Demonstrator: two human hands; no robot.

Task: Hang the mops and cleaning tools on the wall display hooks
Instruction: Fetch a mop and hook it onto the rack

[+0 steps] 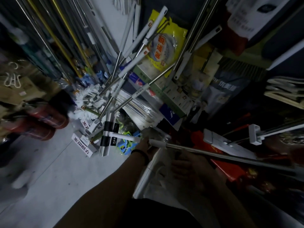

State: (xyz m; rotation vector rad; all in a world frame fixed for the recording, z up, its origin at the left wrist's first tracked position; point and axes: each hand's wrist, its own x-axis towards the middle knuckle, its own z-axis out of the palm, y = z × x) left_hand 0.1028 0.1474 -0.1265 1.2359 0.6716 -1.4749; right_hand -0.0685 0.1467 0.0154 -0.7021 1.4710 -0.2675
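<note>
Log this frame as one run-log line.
left grip: at white end of mop pole | right grip: below pole, closure unclear | mop pile: on floor

Cramped household-goods shop, bundled packaged mops [115, 89], boxed goods [166, 89], stacked hangers [284, 91]

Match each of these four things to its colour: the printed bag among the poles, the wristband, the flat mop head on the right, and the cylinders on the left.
Things:
1. printed bag
2. wristband
3. flat mop head
4. cylinders

Colours:
A. white
B. red
C. yellow
D. black

Pairs: 1-C, 2-D, 3-A, 4-B
</note>
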